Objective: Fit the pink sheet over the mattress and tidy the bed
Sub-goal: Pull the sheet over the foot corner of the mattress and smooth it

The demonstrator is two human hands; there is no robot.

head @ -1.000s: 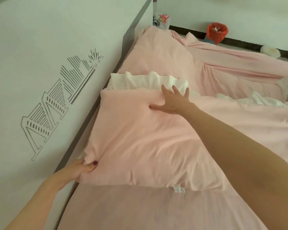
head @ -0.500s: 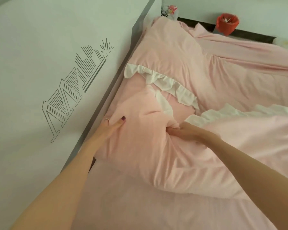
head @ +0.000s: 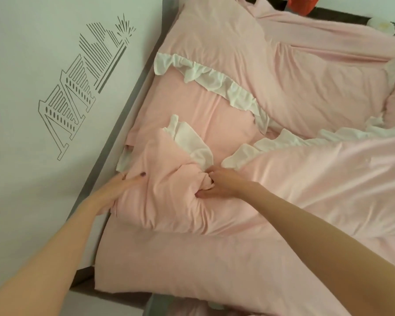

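Bed against headboard [head: 82, 53]: left hand [head: 114, 190] and right hand [head: 217, 184] both clamped on pillow [head: 169, 179] (frill bunched); best lift evenly, then smooth flat.

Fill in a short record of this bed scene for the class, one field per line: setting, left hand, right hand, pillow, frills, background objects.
setting: bed with pink bedding against a white headboard bearing a line design
left hand: left hand grips the pillow's edge beside the headboard
right hand: right hand clenches a bunch of pink fabric
pillow: near pillow crumpled, lying partly on a second pillow
frills: white frill along the second pillow's far edge
background objects: red container beyond the bed
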